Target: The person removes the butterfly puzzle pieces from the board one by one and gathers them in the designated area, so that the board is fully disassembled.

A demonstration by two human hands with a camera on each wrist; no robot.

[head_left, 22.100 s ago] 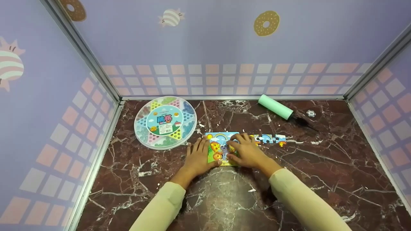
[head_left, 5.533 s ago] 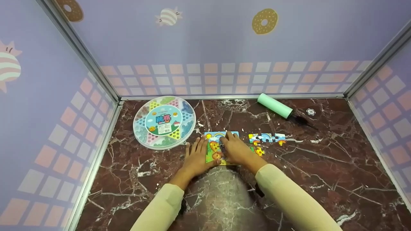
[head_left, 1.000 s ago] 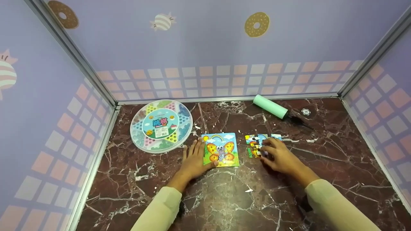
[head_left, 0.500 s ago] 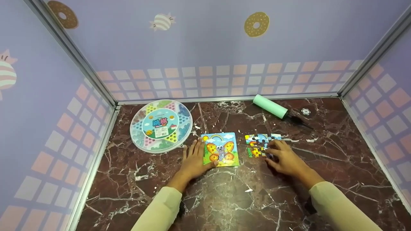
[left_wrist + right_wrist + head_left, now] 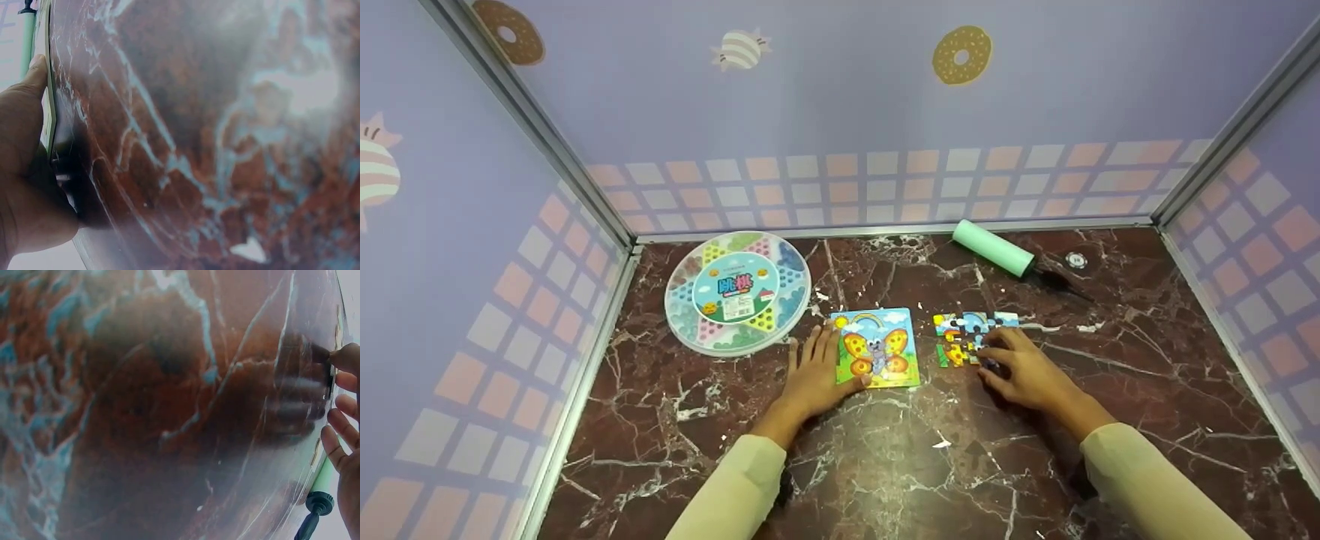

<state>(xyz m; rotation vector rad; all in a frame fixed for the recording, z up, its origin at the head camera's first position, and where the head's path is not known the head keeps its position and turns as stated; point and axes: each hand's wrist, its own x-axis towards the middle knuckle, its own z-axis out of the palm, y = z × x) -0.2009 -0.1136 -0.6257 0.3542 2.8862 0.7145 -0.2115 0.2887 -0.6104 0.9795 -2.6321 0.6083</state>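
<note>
A square butterfly picture board (image 5: 877,349) lies flat on the marble table. My left hand (image 5: 812,379) rests along its left side, fingers extended and thumb over the lower edge. To the right of the board, several jigsaw pieces (image 5: 956,355) lie in two rows, partly joined. My right hand (image 5: 1020,371) is over the right end of the lower row, thumb and fingers bent around a dark bluish puzzle piece mostly hidden beneath them. In the right wrist view, the right hand's thumb and fingers (image 5: 344,360) meet low at the tabletop.
A round Chinese checkers set (image 5: 738,294) sits at the back left. Near the back wall lie a mint-green hand pump (image 5: 994,248) with a black end and a small round chip (image 5: 1075,260). White flakes dot the marble tabletop (image 5: 885,465). Patterned walls enclose three sides.
My right hand has left the board for the pieces at its right, then shifted slightly right. The lower row of pieces has grown since the oldest frames. My left hand stays at the board.
</note>
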